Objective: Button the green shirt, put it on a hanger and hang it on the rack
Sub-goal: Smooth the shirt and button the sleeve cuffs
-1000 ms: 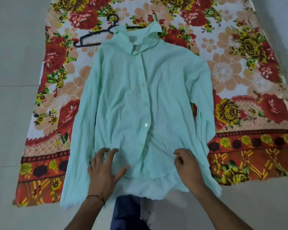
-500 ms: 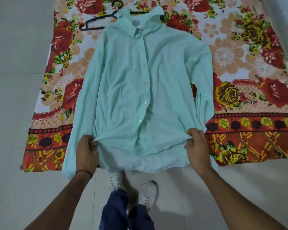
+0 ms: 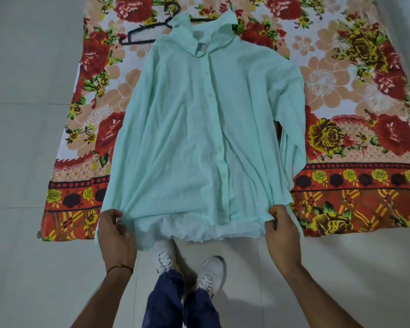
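Both hands are wider apart along the hem than half a second ago, stretching it taut. Left hand (image 3: 115,229) grip is clamped on the green shirt (image 3: 206,129) at its left hem corner, right hand (image 3: 282,229) grip clamped on the right corner. Shirt lies front-up on floral sheet (image 3: 365,102); black hanger (image 3: 147,28) sits beyond, partly under the collar.

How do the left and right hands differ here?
The left hand wears a thread band at the wrist; the right hand has a bare wrist. The left hand grips the hem of the green shirt at its left corner, the right hand at its right corner. Both pinch the hem.
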